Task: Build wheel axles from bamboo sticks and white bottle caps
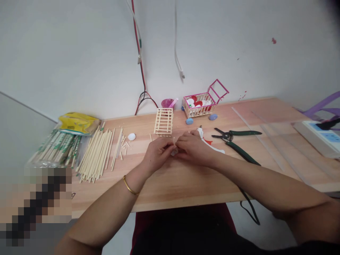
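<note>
Well left of the slatted stick frame (164, 123), loose sticks (97, 152) lie side by side on the tabletop (172, 187); a brush from the left forearm could roll or scatter them. Nearer the frame's left, short offcuts (127, 144) and a white cap (131, 136) are small enough to be swept away by a careless elbow. Just in front of the frame, the left hand (157, 153) and right hand (195, 147) meet, fingertips pinching a small pale piece (174, 152) between them; its details are mostly hidden. Squeezing too hard might bend or crack it, and loose fingers might drop it. The hands sit so close to the frame that a jerk forward could knock it askew. Right of the frame, what looks like a glue gun (200, 132) lies beside the right hand; if hot, its tip could burn. Farther right, green-handled pliers (227, 137) rest open, where a sideways sweep could catch them.
</note>
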`<state>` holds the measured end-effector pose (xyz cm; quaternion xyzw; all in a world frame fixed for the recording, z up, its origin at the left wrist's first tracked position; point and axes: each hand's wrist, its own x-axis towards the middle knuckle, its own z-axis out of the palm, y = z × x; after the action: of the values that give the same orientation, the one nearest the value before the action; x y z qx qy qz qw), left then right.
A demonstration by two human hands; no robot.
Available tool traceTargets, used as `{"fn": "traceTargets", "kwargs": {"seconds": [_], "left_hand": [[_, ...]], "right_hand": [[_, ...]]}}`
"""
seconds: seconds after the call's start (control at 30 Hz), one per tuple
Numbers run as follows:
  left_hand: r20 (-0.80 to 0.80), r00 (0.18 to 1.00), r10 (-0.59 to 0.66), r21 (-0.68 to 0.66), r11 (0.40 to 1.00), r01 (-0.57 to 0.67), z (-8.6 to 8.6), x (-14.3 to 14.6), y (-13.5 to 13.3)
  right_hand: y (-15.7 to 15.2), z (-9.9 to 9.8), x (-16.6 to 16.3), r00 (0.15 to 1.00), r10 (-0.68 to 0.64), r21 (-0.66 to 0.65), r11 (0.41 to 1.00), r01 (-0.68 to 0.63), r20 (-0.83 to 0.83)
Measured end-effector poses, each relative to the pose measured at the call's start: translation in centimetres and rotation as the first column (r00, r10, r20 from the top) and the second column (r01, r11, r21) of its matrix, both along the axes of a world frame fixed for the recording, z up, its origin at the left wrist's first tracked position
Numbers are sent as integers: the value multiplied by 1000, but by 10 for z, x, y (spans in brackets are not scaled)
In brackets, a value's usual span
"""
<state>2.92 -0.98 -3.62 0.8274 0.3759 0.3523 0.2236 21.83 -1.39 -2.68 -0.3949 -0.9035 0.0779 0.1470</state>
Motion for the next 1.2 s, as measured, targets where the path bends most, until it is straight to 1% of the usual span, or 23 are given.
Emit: {"fn": "traceTargets", "kwargs": {"seconds": [0.27, 0.4, 0.47, 0.53, 0.63, 0.7, 0.8, 0.93, 1.07, 1.13, 1.2], "left_hand": [[-2, 1000, -1, -1, 1000, 1, -1, 1, 0], [13, 1000, 9, -18, 1000, -8, -2, 1, 0], [23, 1000, 5, -13, 1000, -4, -2, 1, 0], [25, 1000, 6, -5, 1000, -6, -2, 2, 0], [32, 999, 7, -4, 1000, -7, -3, 4, 0], [37, 999, -3, -4, 1000, 3, -4, 3, 1], [3, 1000, -29, -36, 999, 29, -5, 0, 3], [-97, 993, -65, -99, 994, 55, -5, -6, 5], [-276, 960, -52, -69, 997, 34, -5, -4, 4], [-313, 949, -31, -40, 999, 19, -6, -1, 3], [-311, 950, -24, -20, 1000, 18, -7, 1, 2]], "right_hand": [[0, 0, -1, 1000, -9, 1, 1000, 9, 10], [1, 4, 5, 999, -25, -23, 999, 24, -37], [2, 9, 9, 991, -42, -39, 999, 37, -129], [3, 15, 11, 960, -49, -72, 997, 30, -275], [2, 20, 10, 880, -42, -137, 990, -26, -473], [1, 19, 7, 847, -20, -156, 985, -75, -531], [1, 15, 5, 839, -3, -175, 979, -109, -544], [2, 13, 6, 854, -17, -178, 980, -89, -520], [5, 13, 7, 868, 2, -151, 985, -88, -496], [6, 13, 6, 874, 1, -133, 988, -75, -486], [7, 13, 6, 878, -4, -123, 990, -63, -478]]}}
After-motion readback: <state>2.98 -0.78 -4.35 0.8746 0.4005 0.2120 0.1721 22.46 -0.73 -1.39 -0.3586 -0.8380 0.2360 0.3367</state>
